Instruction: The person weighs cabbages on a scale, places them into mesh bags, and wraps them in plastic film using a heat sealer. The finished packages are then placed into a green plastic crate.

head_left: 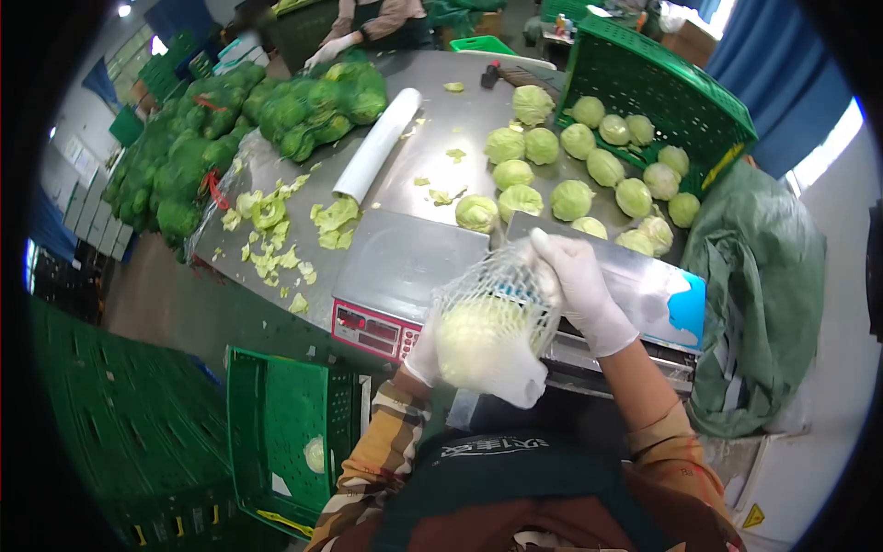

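A pale green cabbage [474, 336] is in front of my chest, partly inside a stretched white mesh sleeve [492, 285]. My left hand [425, 354], in a white glove, holds the cabbage from the left; its fingers are mostly hidden behind it. The gloved right hand [579, 285] grips the upper right part of the mesh, with the thumb pointing up. Just beyond the cabbage is a weighing scale [409, 248] with a red-framed display. A flat metal-topped device [635, 276] with a blue patch sits under and beside my right hand.
Several loose cabbages [572, 200] lie by a tipped green crate [662, 83]. Filled green net bags [317, 106], a white roll [377, 143] and torn leaves [267, 216] are on the metal table. Another green crate [294, 414] stands lower left. Across the table, a person's gloved hand [331, 51] touches the bags.
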`<action>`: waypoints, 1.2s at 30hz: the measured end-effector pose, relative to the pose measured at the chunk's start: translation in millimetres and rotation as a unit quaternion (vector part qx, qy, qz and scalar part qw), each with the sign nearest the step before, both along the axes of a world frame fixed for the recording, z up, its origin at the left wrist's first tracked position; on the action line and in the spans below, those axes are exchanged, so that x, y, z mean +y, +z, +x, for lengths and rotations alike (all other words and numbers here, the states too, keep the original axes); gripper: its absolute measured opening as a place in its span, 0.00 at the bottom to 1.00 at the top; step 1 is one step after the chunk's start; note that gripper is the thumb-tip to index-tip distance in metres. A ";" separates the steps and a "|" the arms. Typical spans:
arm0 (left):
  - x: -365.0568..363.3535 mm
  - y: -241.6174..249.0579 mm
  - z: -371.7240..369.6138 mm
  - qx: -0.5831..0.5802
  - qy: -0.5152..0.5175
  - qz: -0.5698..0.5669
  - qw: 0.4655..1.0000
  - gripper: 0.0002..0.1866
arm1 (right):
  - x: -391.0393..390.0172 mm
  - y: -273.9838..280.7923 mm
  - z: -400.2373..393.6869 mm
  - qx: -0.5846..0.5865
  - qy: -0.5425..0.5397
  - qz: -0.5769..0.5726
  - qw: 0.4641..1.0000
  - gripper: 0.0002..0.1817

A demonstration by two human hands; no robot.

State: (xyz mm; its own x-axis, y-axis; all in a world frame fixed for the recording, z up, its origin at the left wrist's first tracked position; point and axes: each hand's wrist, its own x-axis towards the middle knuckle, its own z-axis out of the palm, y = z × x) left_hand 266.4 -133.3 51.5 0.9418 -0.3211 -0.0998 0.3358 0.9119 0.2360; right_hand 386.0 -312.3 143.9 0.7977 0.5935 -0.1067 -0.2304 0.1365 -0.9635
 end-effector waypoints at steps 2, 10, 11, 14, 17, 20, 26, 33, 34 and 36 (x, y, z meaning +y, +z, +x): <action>-9.5 -15.6 0.7 -0.117 -0.026 0.012 0.993 0.27 | -31.9 -32.6 -3.1 0.057 -0.076 -0.208 0.974 0.15; -96.2 48.5 43.8 -0.059 0.008 0.282 0.958 0.29 | -140.1 -82.6 -3.6 0.003 -0.199 0.052 0.979 0.24; -99.4 53.2 52.6 -0.105 0.037 0.393 0.913 0.30 | -158.9 -53.4 -6.7 0.030 -0.165 0.124 0.978 0.29; -122.0 53.0 78.5 -0.172 0.050 0.602 0.778 0.29 | -190.7 -9.4 -12.1 0.053 -0.175 0.131 0.974 0.30; -150.8 24.9 112.7 -0.187 0.035 0.610 0.769 0.29 | -218.4 -37.4 1.6 -0.070 -0.193 -0.072 0.976 0.28; -168.7 -27.3 146.3 -0.260 0.029 0.654 0.710 0.29 | -240.1 -90.9 15.8 -0.031 -0.254 -0.095 0.962 0.30; -126.7 10.5 138.2 -0.124 -0.089 0.649 0.745 0.25 | -298.4 -94.7 -3.8 0.041 -0.278 -0.091 0.955 0.31; -28.1 20.3 84.0 -0.567 -0.032 0.813 0.128 0.23 | -362.5 -60.4 -68.2 -0.517 0.058 -0.585 0.622 0.35; -25.5 12.3 83.8 -0.620 -0.064 0.774 0.110 0.24 | -363.6 -63.3 -70.4 -0.570 0.132 -0.619 0.524 0.33; -27.0 5.9 84.5 -0.670 -0.093 0.731 0.089 0.25 | -358.7 -71.0 -62.8 -0.586 0.115 -0.581 0.553 0.30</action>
